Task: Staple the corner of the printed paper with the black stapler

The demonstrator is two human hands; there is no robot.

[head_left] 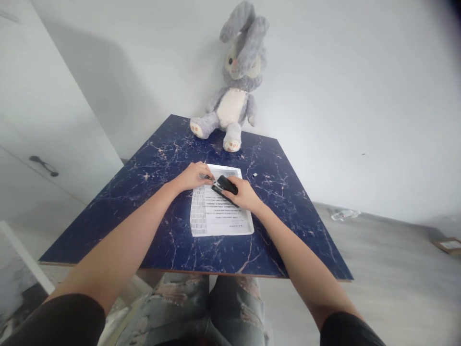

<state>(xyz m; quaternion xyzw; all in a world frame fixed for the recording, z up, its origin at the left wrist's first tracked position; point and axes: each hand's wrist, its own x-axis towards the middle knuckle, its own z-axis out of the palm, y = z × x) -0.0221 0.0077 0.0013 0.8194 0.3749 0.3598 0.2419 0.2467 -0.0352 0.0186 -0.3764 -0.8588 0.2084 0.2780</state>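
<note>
A black stapler (227,184) is held over the printed papers (223,222), its front end pointing left and its metal inside showing. My right hand (245,194) is closed around its back part. My left hand (196,176) is closed at the stapler's front end, thumb and fingers pinched together. A small dark or metallic bit shows at those fingertips, too small to name. The papers lie in a stack on the table under both hands, with their left edges fanned out.
A grey plush rabbit (231,105) sits at the back of the blue marbled table (281,206), against the wall. A small whitish piece (255,175) lies right of the papers. A clear plastic item (345,215) and a brown box (448,245) are on the floor to the right.
</note>
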